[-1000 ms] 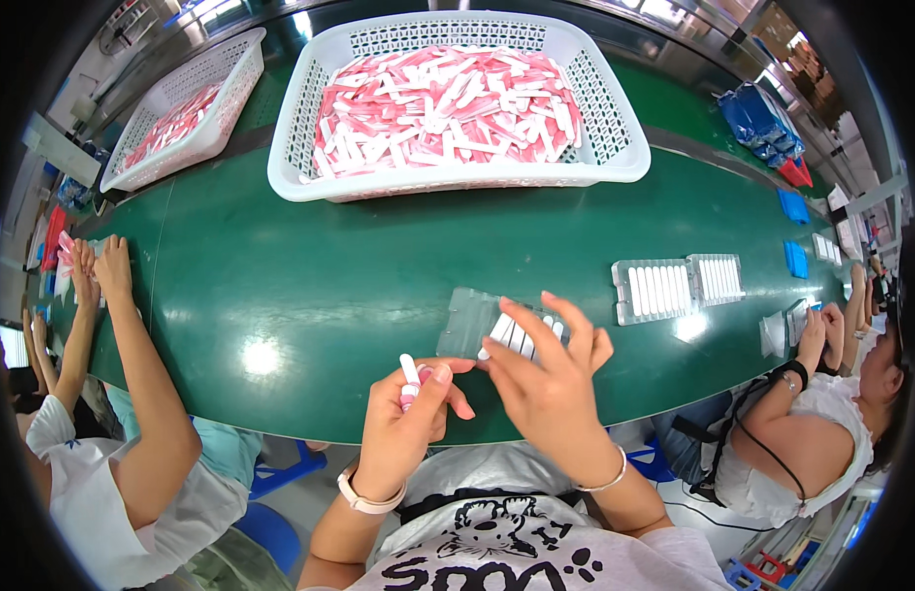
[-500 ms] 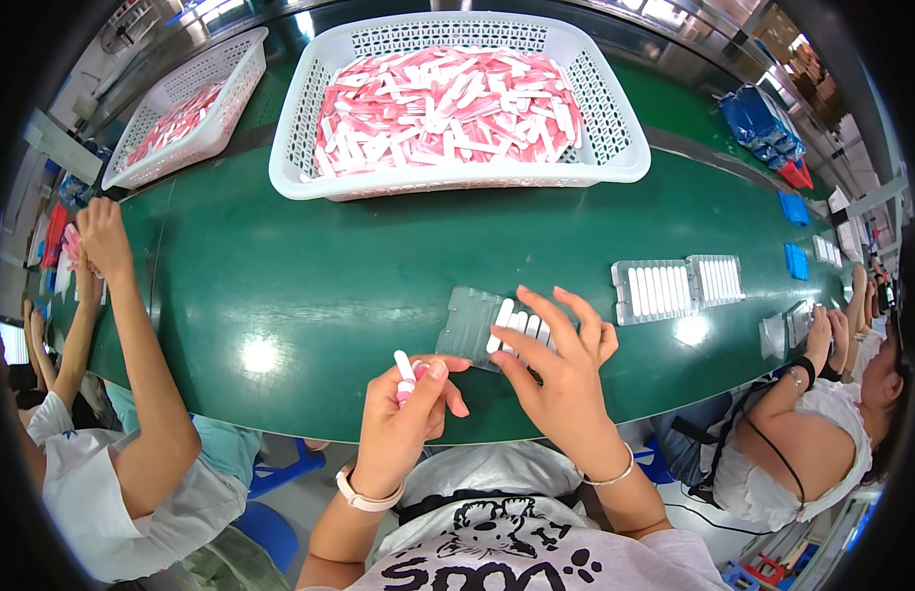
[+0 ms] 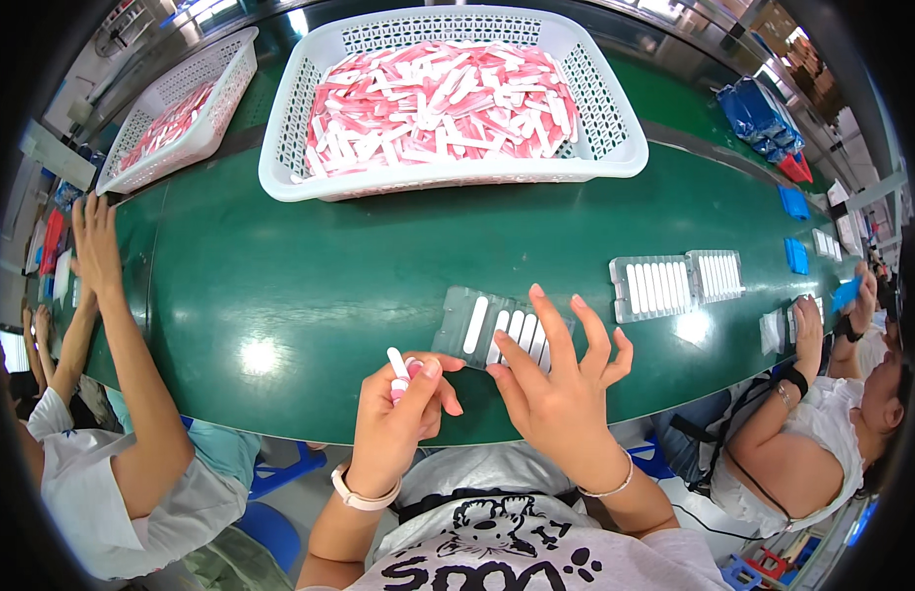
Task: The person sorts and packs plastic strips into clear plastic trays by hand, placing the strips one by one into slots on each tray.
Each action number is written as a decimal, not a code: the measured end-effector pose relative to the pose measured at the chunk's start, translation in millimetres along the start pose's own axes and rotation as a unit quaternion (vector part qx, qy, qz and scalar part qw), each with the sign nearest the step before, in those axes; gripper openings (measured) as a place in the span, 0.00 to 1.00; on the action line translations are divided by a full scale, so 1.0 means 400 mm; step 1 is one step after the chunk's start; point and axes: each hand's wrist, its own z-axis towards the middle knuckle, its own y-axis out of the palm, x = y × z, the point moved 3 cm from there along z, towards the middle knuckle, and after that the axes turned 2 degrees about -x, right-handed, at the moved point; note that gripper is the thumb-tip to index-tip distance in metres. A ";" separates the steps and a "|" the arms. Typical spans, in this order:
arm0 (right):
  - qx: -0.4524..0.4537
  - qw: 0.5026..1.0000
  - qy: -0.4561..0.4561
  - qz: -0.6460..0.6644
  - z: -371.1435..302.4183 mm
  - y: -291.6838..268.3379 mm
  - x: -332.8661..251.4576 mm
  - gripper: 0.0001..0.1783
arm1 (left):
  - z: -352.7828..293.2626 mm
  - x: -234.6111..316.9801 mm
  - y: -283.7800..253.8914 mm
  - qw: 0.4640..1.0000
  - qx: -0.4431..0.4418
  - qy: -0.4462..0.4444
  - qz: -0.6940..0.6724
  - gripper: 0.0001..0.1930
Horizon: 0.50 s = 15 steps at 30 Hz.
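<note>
My left hand is closed around a few small pink-and-white sticks, with one white end poking up above the fingers. Its fingertips are near the lower left corner of a clear plastic tray. White sticks lie side by side in the tray's slots. Over the tray's right part is my right hand, fingers spread. Its index fingertip and thumb are at the sticks and the tray's near edge, holding nothing that I can see. The hand hides part of the tray's right side.
A white basket heaped with pink-and-white sticks stands beyond my hands; a second basket is at far left. Filled clear trays lie to the right, then blue packets. Co-workers sit on both sides, their hands over the green table.
One more white stick now lies in the tray's left part. My right hand has spread its fingers wider. The left co-worker's hand has opened; the right co-worker now holds something blue.
</note>
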 end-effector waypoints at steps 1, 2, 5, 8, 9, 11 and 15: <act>0.000 1.000 0.000 0.000 0.004 -0.002 0.001 0.09 | 0.001 0.000 0.000 1.000 -0.002 0.001 -0.001 0.14; -0.004 1.000 -0.020 -0.020 0.012 -0.008 0.001 0.10 | 0.001 0.001 0.000 1.000 -0.004 0.003 -0.002 0.14; -0.038 0.996 -0.074 -0.034 0.038 -0.028 0.015 0.14 | -0.001 0.000 0.000 1.000 -0.004 -0.004 -0.006 0.14; -0.087 0.990 -0.113 -0.009 0.054 -0.044 0.020 0.18 | -0.005 -0.004 -0.008 1.000 0.000 0.004 -0.008 0.14; -0.107 0.987 -0.117 0.012 0.057 -0.044 0.020 0.20 | -0.005 -0.004 -0.009 1.000 0.000 0.005 -0.009 0.14; -0.100 0.988 -0.109 0.035 0.065 -0.041 0.012 0.21 | -0.005 -0.004 -0.007 1.000 -0.001 0.009 -0.007 0.13; -0.107 0.988 -0.113 0.026 0.057 -0.016 0.005 0.23 | -0.004 0.003 -0.004 1.000 -0.006 0.007 -0.014 0.13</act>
